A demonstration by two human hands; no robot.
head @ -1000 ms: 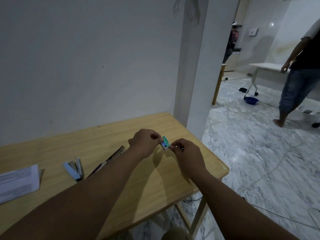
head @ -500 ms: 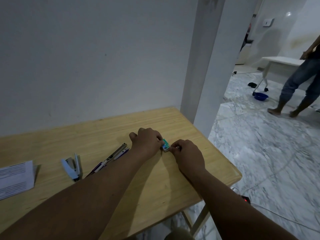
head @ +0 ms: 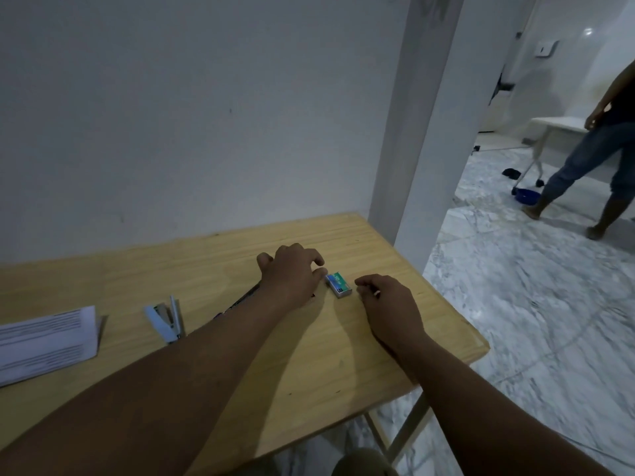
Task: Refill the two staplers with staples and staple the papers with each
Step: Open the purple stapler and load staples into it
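The staple box (head: 338, 284) lies flat near the tabletop's (head: 395, 338) right edge — left hand (head: 292, 280) fingertips touching its end, grip loose; right hand (head: 386, 300) just beside it, curled — whether it holds anything, I cannot tell.

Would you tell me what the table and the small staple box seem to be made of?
Table: wood or wood-look laminate, light, smooth; grain lines show. Staple box: probably printed cardboard, blue-green top, pale sides.
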